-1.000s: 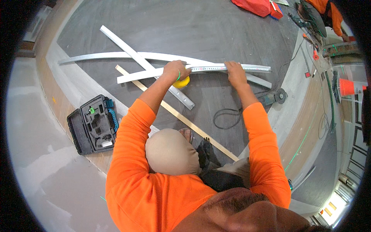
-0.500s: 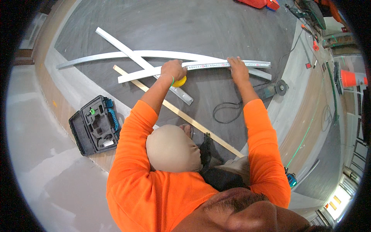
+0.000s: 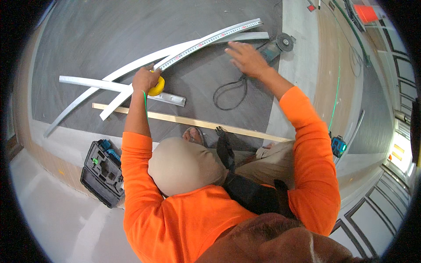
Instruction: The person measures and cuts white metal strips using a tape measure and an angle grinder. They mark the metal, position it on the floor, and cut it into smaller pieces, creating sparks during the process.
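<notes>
My left hand (image 3: 145, 80) is closed on a yellow tape measure (image 3: 158, 86), pressed against a white metal strip (image 3: 115, 103). The tape's marked blade (image 3: 201, 45) runs out along that strip toward its far right end. Apart from the strip, my right hand (image 3: 248, 59) is open, fingers spread, holding nothing, close to an angle grinder (image 3: 271, 52). Two more metal strips lie crossed with the measured one: a long strip (image 3: 136, 64) passing beneath it and a shorter channel (image 3: 173, 99) under my left hand. A wooden batten (image 3: 210, 125) lies nearer my knees.
The grinder's black cable (image 3: 229, 106) loops on the dark floor. At left sits an open black tool case (image 3: 103, 173). A laser level (image 3: 338, 146) stands at right beside a thin white strip (image 3: 352, 136), casting a green line. An orange object (image 3: 366, 13) is at far right.
My right hand has let go of the strip and tape, moving nearer with fingers spread. My left hand stays on the tape measure. The view has turned, so the strips appear more slanted.
</notes>
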The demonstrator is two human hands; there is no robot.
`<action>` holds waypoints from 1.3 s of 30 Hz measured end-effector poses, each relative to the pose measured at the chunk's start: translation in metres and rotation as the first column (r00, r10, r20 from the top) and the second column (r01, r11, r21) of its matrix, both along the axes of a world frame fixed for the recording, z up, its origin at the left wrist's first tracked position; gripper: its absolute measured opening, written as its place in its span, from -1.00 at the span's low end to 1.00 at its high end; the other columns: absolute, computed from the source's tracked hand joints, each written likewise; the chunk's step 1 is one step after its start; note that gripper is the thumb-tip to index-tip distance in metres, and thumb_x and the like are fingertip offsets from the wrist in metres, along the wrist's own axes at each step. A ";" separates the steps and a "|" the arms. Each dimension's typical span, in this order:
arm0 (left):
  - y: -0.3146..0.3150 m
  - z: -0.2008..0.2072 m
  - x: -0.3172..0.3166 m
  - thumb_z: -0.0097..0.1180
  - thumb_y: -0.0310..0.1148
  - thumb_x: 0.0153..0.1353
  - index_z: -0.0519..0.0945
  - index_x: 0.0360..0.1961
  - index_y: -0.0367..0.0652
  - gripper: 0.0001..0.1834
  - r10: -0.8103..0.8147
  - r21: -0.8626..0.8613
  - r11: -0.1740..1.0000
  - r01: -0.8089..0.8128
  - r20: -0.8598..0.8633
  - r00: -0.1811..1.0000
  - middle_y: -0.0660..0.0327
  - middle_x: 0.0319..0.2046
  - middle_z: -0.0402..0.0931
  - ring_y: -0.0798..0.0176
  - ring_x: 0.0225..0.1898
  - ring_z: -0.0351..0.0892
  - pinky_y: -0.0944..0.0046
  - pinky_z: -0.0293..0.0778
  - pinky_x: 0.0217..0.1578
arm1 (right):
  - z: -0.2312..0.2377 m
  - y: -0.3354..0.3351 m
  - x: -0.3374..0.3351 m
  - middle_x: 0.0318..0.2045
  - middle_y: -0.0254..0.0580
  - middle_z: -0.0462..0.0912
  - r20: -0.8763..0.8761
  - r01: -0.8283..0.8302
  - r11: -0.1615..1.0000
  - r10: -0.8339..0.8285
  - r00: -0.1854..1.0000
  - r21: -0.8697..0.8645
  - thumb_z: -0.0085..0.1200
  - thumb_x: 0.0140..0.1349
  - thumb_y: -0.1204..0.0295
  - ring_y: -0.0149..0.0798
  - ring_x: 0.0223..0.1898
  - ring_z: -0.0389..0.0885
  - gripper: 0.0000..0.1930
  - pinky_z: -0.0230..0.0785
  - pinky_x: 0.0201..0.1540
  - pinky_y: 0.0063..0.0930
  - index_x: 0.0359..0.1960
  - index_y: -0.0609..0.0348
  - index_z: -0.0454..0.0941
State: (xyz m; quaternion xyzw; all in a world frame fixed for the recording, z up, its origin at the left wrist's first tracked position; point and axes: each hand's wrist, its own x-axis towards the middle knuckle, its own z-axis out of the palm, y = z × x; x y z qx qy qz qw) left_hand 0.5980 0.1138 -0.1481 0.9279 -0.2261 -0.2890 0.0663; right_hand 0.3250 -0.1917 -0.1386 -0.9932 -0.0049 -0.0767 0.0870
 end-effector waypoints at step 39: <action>-0.016 0.007 -0.004 0.02 0.10 0.25 0.55 0.23 0.09 -0.42 -0.030 0.034 0.999 0.029 0.025 0.999 0.00 0.07 0.60 -0.12 0.10 0.59 -0.03 0.48 0.13 | -0.121 -0.107 -0.066 0.02 0.00 0.60 -0.697 0.223 -0.660 -0.683 0.218 0.717 0.43 0.00 0.32 0.04 -0.01 0.61 -0.35 0.44 0.05 0.13 0.12 0.27 0.43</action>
